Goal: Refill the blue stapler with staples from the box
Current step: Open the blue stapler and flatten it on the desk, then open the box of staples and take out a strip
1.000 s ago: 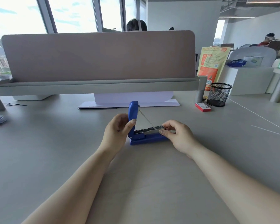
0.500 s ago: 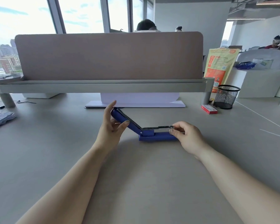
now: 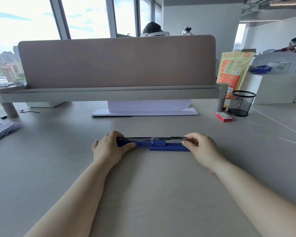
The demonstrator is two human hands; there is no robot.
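The blue stapler (image 3: 167, 147) lies on the grey desk, opened out flat. Its blue lid points left and its base and metal staple channel point right. My left hand (image 3: 110, 147) holds the lid down against the desk, covering its left end. My right hand (image 3: 201, 147) pinches the right tip of the metal channel between thumb and fingers. The red staple box (image 3: 223, 116) lies shut at the back right, well away from both hands.
A black mesh pen cup (image 3: 240, 103) stands behind the staple box, with an orange bag (image 3: 232, 71) behind it. A pink desk divider (image 3: 116, 64) on a grey shelf spans the back. A white stand (image 3: 143, 110) sits under it. Folded cloth (image 3: 2, 130) lies far left.
My left hand has swung the stapler's lid from upright back and down to the left until it lies flat on the desk. My right hand has kept its hold on the channel's tip.
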